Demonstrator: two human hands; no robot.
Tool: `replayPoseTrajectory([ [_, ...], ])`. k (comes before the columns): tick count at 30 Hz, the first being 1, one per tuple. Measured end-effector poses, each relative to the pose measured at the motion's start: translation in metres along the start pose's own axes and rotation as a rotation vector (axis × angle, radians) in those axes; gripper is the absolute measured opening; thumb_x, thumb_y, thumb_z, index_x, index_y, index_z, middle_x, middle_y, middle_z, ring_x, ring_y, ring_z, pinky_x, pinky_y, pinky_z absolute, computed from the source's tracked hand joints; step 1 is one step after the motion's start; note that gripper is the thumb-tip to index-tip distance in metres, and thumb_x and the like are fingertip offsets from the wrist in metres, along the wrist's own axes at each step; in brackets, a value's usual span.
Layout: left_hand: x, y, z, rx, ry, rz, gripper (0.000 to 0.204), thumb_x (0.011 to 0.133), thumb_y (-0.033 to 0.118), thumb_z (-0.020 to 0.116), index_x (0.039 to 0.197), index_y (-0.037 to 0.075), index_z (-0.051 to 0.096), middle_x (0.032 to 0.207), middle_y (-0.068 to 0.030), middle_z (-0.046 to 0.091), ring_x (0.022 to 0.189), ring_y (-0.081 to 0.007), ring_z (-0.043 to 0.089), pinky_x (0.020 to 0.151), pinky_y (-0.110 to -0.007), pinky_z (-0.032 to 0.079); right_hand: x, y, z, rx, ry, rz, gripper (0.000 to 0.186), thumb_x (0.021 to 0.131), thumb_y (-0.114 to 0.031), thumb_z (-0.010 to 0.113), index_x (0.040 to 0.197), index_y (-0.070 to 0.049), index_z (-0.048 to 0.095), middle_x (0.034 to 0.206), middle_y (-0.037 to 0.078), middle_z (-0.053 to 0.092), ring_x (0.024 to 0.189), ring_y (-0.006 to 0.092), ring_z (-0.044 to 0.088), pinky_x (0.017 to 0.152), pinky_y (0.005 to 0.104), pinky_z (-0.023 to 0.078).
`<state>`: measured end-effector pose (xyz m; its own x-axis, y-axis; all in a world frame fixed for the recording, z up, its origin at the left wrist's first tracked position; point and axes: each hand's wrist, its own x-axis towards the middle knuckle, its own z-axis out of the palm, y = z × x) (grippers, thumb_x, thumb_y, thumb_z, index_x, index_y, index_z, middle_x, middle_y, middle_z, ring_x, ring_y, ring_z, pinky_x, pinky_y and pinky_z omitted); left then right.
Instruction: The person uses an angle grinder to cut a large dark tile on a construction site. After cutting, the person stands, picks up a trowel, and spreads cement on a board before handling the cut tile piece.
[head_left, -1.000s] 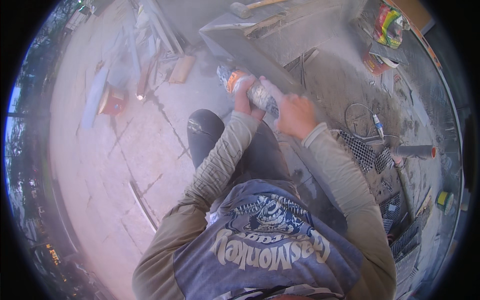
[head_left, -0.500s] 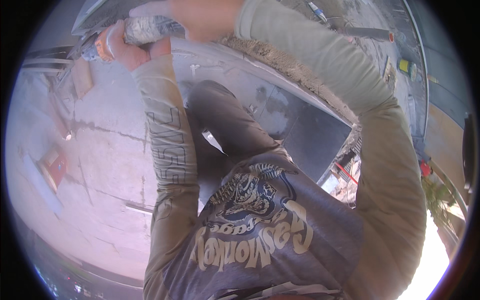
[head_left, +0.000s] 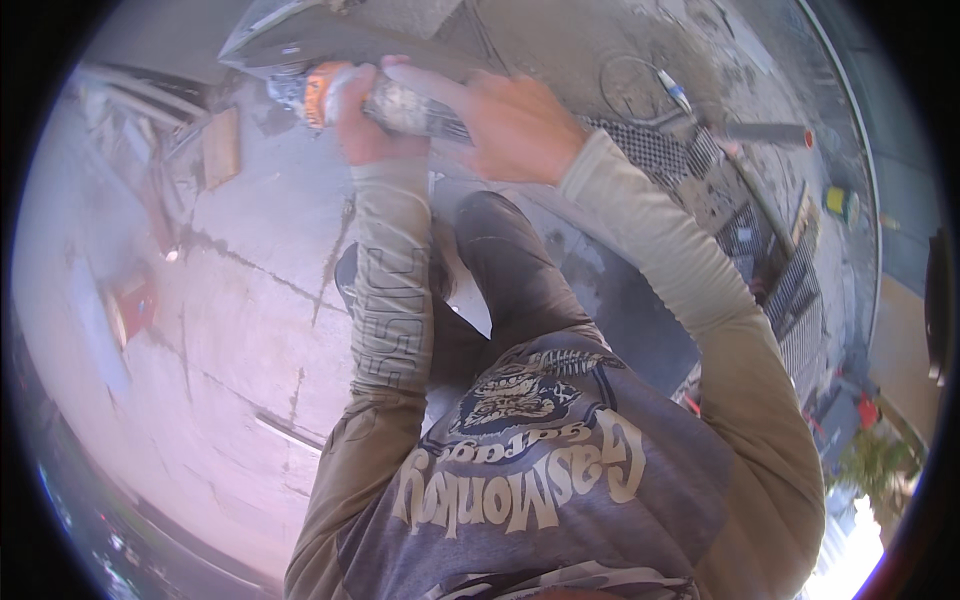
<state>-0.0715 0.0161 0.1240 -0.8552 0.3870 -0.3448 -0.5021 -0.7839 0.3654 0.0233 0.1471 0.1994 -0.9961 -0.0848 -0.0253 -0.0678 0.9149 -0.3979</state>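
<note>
A dust-caked, rounded power tool (head_left: pixel 405 108) with an orange section near its left end lies across both my hands at the top of the view. My left hand (head_left: pixel 362 115) is wrapped round it just beside the orange part. Further right, my right hand (head_left: pixel 520 128) grips the grey, dusty body, its fingers smeared by motion. The tool's metallic left end is blurred, and I cannot make out what is fitted there. Close beyond it runs the edge of a grey, dusty slab-like surface (head_left: pixel 400 40).
Dark perforated mesh pieces (head_left: pixel 650 150) lie right of my right wrist. Near them are a pipe (head_left: pixel 770 133), a cable connector (head_left: pixel 675 92) and a yellow-labelled container (head_left: pixel 840 203). Boards (head_left: pixel 222 148) lie on the left, above a cracked pale floor (head_left: pixel 240 330). Haze hangs at left.
Both hands and the tool now sit further right and slightly lower in the picture, as the whole view has shifted. Mesh pieces on the right have come into sight. Both hands keep their hold.
</note>
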Motion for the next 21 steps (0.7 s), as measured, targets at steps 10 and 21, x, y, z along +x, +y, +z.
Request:
replayPoseTrajectory([
  [10,-0.098,-0.076,-0.041,0.136,0.068,-0.007,0.025,0.088,0.015,0.061,0.106,-0.002,0.056,0.097,-0.0164,0.068,0.098,-0.0328,0.068,0.09,-0.046,0.057,-0.14,0.005,0.032,0.147,0.018,0.057,0.096,0.072,-0.01,0.072,0.157,-0.031,0.031,0.09,0.024,0.064,0.074,0.0433,0.068,0.067,0.0493,0.056],
  [21,-0.134,-0.15,-0.066,0.213,0.108,-0.051,0.039,0.092,0.022,0.061,0.12,-0.001,0.05,0.108,-0.0202,0.067,0.106,-0.0343,0.066,0.087,-0.047,0.058,-0.208,0.037,0.055,0.202,0.004,0.143,0.1,0.071,-0.008,0.073,0.157,-0.033,0.03,0.09,0.024,0.064,0.08,0.0418,0.068,0.07,0.0486,0.056],
])
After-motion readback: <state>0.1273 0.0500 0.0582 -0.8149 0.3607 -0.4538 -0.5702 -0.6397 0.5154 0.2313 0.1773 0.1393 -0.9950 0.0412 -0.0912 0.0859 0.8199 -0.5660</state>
